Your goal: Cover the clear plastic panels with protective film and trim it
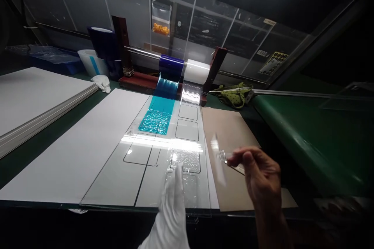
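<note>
My left hand, in a white glove, points forward with its fingers stretched out. Its fingertips meet the near edge of a textured clear film piece on a glass sheet. To the right, my bare right hand is raised with thumb and fingers pinched on a small piece of clear film, blurred in part. A thin dark edge beneath those fingers is too unclear to name. Farther up the glass lies a blue film strip, its near end wrinkled. Black outlines of rounded rectangles show on the glass.
A wooden stand carries a blue film roll and a white roll on a metal rod. White sheets are stacked at left. Brown board lies right of the glass. A green dotted pouch sits behind it.
</note>
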